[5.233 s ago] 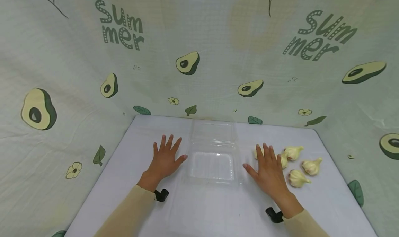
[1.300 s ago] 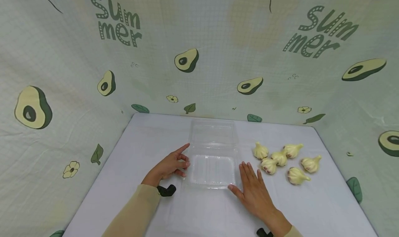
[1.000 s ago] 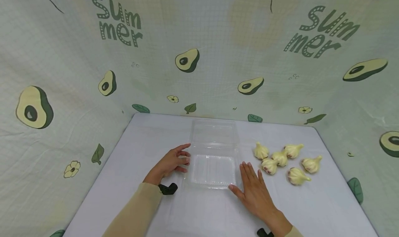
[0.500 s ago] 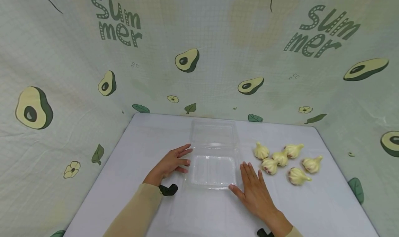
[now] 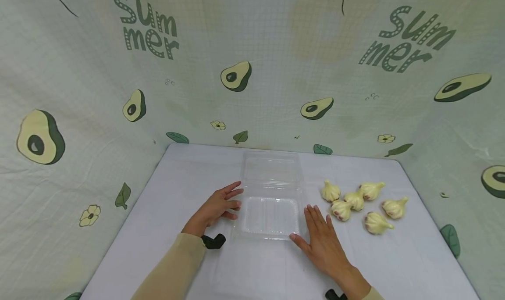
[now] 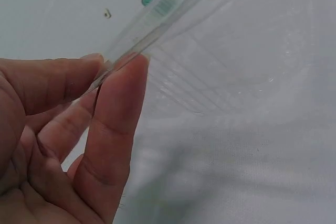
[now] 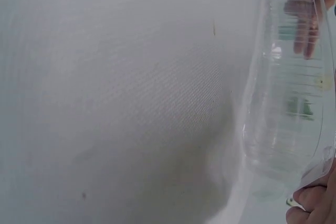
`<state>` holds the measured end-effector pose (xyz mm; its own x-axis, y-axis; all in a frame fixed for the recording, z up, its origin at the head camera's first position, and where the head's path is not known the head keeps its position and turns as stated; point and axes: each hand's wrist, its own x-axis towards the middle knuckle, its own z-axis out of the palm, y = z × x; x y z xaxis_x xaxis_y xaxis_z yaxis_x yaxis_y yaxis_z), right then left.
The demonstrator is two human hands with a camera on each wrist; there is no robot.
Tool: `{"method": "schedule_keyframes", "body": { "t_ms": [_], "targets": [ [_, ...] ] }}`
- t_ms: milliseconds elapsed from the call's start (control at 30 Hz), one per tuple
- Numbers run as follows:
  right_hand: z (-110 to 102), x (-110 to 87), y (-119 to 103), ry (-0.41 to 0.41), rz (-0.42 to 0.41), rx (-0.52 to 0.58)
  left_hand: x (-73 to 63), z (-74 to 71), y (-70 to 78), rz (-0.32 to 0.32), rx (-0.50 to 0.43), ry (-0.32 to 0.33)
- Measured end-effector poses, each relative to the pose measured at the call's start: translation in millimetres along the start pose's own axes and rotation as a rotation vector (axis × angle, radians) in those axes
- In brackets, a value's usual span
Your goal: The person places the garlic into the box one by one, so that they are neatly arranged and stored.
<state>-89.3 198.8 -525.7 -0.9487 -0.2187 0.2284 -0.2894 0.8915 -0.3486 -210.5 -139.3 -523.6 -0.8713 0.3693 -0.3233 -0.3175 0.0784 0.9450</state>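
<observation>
A clear plastic clamshell container lies unfolded on the table, its lid toward the back. My left hand is at the container's left edge. In the left wrist view, the thumb and a finger of that left hand pinch the clear rim. Along the right side of the container lies my right hand, fingers straight and together, thumb at the front right corner. At the lower right of the right wrist view, part of the right hand shows right at the rim.
Several garlic bulbs sit on the white table to the right of the container, beyond the right hand. Behind the table and at both sides hangs a pale cloth printed with avocados and leaves.
From hovering apart at each side, both hands have come in to the container's edges. The right hand moved left and nearer, off the garlic bulbs. In the last second almost nothing moved.
</observation>
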Motion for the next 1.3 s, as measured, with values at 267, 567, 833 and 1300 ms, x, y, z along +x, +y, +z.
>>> {"method": "schedule_keyframes", "body": {
  "t_ms": [267,567,833,1300],
  "targets": [
    [0.9,0.1,0.4,0.0,0.002,0.012,-2.2,4.9,1.8,0.006,0.084,0.047],
    [1.0,0.9,2.5,0.001,0.002,0.019,-5.8,0.8,-2.6,0.0,0.065,0.0],
    [1.5,2.3,4.3,-0.003,0.005,0.024,-7.6,2.1,1.5,-0.002,0.079,-0.001],
    [1.3,1.0,3.3,-0.001,0.016,0.038,-5.7,4.1,3.0,0.011,0.094,0.014]
  ]
}}
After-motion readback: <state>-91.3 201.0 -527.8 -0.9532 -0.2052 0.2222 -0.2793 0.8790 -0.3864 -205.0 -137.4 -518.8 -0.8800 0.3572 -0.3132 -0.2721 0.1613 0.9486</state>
